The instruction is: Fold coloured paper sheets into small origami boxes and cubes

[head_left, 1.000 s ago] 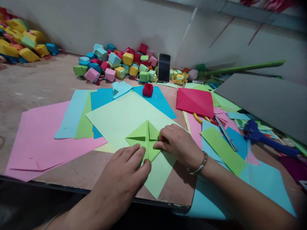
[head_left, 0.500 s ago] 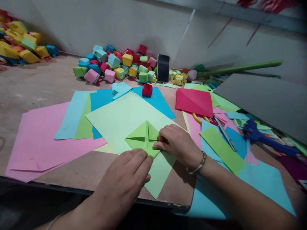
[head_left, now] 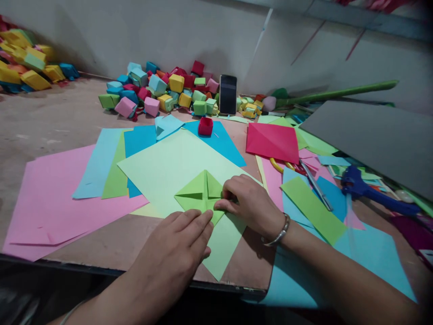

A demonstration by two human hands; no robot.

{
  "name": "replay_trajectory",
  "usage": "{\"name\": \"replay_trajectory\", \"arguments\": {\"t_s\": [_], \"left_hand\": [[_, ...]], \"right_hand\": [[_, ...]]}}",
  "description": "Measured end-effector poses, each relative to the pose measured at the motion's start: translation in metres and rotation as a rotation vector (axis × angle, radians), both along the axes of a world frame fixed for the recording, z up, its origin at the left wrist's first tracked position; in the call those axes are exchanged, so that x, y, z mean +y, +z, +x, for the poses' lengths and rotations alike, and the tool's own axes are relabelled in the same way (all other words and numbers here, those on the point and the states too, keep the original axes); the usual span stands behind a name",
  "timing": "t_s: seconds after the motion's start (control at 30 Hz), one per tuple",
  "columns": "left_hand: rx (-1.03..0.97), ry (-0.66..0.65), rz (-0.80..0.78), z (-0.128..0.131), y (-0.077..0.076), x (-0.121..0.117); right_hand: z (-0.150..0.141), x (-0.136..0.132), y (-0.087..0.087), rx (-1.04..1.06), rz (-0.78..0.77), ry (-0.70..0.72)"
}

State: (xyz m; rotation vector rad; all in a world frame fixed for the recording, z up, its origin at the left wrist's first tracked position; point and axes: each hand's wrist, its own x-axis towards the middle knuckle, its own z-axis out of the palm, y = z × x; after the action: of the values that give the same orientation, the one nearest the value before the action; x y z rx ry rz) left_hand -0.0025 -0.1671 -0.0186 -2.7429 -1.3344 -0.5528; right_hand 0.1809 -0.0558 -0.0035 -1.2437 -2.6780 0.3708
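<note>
A folded bright green paper square (head_left: 199, 183), with triangular flaps meeting at its middle, lies cornerwise on a larger pale green sheet (head_left: 169, 155). My right hand (head_left: 248, 201), a metal bangle at its wrist, pinches the square's right corner between thumb and bent fingers. On the lower edge rests my left hand (head_left: 182, 239), its fingers stretched out and pressing the paper down. That lower part is partly hidden under the fingers.
Coloured sheets, including a pink one (head_left: 67, 198), spread to the left. Folded paper cubes (head_left: 157, 85) and a phone (head_left: 228, 95) stand along the wall. Right of my hands lie a silver pen (head_left: 316, 185), a blue glue gun (head_left: 372, 189) and a green strip (head_left: 313, 210).
My left fingertips have slid slightly upward over the folded square. My right hand keeps its pinch at the right corner. The whole view has shifted a little.
</note>
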Motion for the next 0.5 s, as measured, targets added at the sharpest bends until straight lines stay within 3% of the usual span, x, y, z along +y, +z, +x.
{"name": "replay_trajectory", "arguments": {"t_s": [0.2, 0.37, 0.5], "left_hand": [[0.002, -0.008, 0.011, -0.002, 0.000, 0.002], [0.006, -0.024, 0.002, -0.004, -0.002, 0.003], [0.048, -0.008, -0.067, 0.003, 0.006, 0.007]], "right_hand": [[0.002, -0.006, 0.005, 0.024, 0.033, -0.024], [0.013, 0.009, 0.013, -0.077, -0.105, -0.168], [0.017, 0.015, 0.019, -0.072, -0.226, -0.188]]}}
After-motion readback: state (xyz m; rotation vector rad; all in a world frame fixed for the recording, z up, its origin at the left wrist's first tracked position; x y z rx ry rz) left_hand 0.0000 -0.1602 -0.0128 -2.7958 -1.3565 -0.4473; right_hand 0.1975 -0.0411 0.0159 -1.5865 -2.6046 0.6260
